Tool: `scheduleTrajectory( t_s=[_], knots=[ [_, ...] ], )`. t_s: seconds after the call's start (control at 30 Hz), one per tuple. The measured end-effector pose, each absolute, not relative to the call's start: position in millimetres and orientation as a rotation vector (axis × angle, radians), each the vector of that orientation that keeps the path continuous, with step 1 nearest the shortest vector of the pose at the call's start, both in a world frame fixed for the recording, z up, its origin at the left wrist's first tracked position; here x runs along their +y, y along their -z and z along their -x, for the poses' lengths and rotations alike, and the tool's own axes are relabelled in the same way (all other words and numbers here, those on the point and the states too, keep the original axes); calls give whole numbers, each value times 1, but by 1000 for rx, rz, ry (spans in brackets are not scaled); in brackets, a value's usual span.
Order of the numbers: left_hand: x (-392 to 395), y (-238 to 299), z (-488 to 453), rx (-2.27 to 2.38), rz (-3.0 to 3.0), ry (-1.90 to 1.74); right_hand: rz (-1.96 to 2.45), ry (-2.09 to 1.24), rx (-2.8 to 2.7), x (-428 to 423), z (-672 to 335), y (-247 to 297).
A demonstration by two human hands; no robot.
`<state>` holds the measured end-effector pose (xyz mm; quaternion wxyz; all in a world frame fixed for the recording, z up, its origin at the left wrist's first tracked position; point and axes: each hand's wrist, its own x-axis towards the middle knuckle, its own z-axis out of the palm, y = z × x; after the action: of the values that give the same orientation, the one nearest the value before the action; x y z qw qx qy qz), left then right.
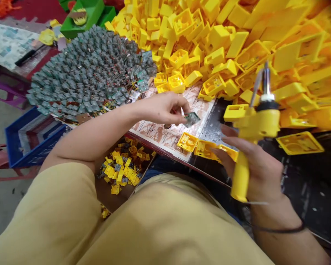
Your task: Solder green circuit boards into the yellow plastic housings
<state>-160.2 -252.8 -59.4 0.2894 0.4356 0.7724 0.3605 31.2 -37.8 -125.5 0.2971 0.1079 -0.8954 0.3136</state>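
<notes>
Between the thumb and fingers of my left hand (169,108) is a small greenish circuit board (192,118), held over the patterned sheet on the table. A small round part (167,126) shows just under that hand. My right hand (260,167) grips a yellow soldering gun (257,127), its metal tip pointing up and away from me; the hand is slightly blurred. Close by, in a row along the table's near edge, lie open yellow plastic cases, among them a left one (187,141) and a middle one (205,149).
A large heap of yellow cases (215,59) covers the back right. Many grey-green circuit boards (85,70) are piled at the left. Below the table edge sits a box of yellow pieces (123,169). A blue crate (30,154) and green trays (92,14) stand left.
</notes>
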Motion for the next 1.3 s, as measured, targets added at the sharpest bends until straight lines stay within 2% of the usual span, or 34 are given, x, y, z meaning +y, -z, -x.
scheduleTrajectory(
  t_s=[0.13, 0.37, 0.53, 0.63, 0.83, 1.13, 1.3],
  knots=[
    [-243, 65, 140, 1895, -1199, -1002, -318, -936, -2320, -61, -6, 115],
    [-269, 81, 137, 1458, -651, -1371, -131, -1184, -2240, -63, -7, 117],
    [-285, 98, 131, 1470, -522, -1494, -9, -1227, -2201, -65, -9, 117],
    [-294, 107, 129, 1586, -586, -1500, -17, -1200, -2204, -67, -10, 120],
    [-289, 114, 115, 2101, -999, -1486, -195, -1018, -2290, -81, -7, 121],
    [-265, 130, 82, 1917, -934, -1989, -268, -852, -2288, -100, -2, 121],
    [-255, 137, 77, 1587, -536, -2108, -296, -786, -2266, -104, -3, 123]
  ],
)
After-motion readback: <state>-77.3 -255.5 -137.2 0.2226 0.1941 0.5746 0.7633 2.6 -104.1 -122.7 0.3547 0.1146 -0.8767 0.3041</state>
